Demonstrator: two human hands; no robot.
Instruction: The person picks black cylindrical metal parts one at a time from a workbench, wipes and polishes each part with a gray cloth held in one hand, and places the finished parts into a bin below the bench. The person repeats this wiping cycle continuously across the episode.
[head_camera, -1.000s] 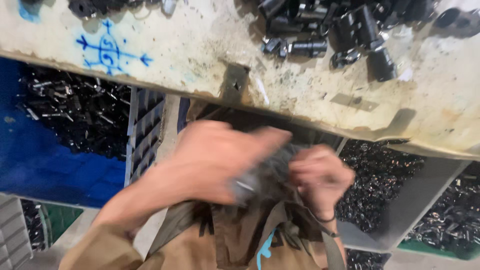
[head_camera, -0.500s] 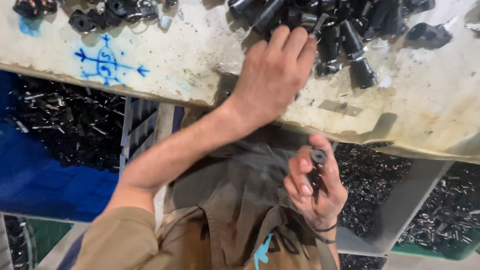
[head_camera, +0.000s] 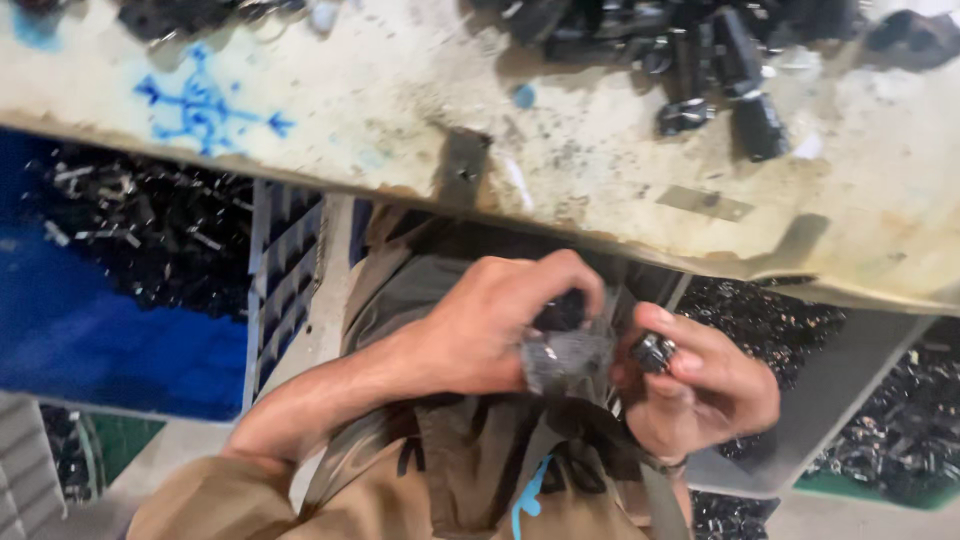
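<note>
Fittings, small and black, sit in both our hands below the bench edge: our left hand (head_camera: 490, 335) is curled shut over a dark cylindrical part (head_camera: 560, 312), thumb and fingers wrapped round its upper end, with a grey, duller piece (head_camera: 565, 360) showing just under the knuckles. Our right hand (head_camera: 700, 390) pinches a short ring-shaped fitting (head_camera: 653, 352) between thumb and forefinger, its shiny rim facing the left hand. The two pieces lie just beside each other, nearly touching, the ring to the right of the cylinder; blur hides the cylinder's long axis, so we cannot tell how it is aimed. Both hands hover over our brown apron (head_camera: 470, 460). Above them runs the worn, pale bench (head_camera: 400, 110), scuffed and marked with blue paint, carrying a heap of similar black tubular parts (head_camera: 720, 70). A blue bin (head_camera: 120, 330) of dark metal bits stands at left, a grey bin (head_camera: 830, 400) at right.
</note>
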